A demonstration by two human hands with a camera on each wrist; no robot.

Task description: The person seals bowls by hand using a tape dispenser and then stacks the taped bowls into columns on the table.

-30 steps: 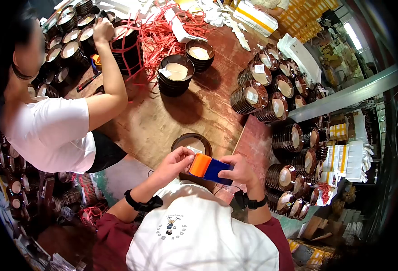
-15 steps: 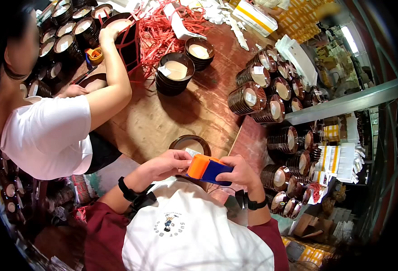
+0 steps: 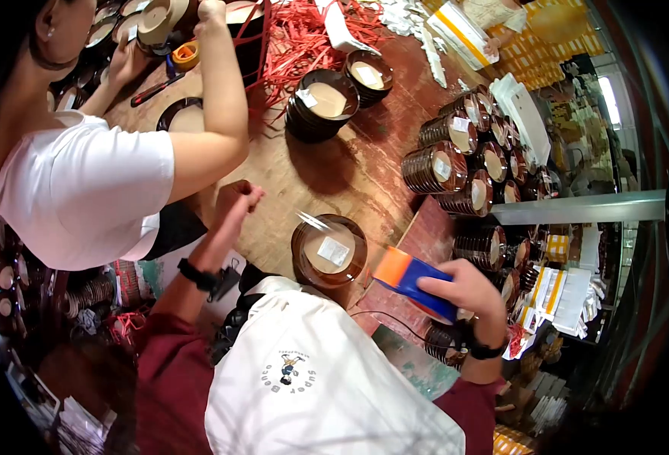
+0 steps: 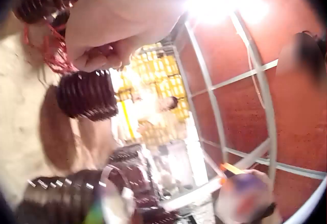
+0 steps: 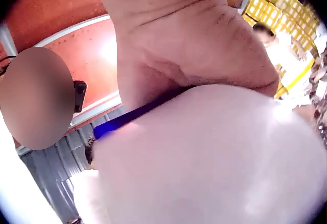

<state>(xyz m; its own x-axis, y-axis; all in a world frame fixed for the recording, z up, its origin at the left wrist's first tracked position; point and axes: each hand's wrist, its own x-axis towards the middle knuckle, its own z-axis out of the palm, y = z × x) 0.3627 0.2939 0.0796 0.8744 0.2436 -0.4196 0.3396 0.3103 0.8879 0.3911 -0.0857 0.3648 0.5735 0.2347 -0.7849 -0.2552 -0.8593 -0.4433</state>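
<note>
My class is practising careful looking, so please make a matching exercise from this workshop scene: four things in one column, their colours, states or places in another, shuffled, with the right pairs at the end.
Things
1. Tape dispenser
2. Heap of strips
3. Dish nearest the camera wearer
4. Long metal bar

Descriptions
A. Red and tangled
B. Silver-grey, to the right of the tabletop
C. Orange and blue, in the wearer's right hand
D. Brown-rimmed, with a white label inside

Right pairs
1-C
2-A
3-D
4-B

The bowl looks glossy, its label paper, the counter under it scuffed wood, the dispenser beside it plastic.
</note>
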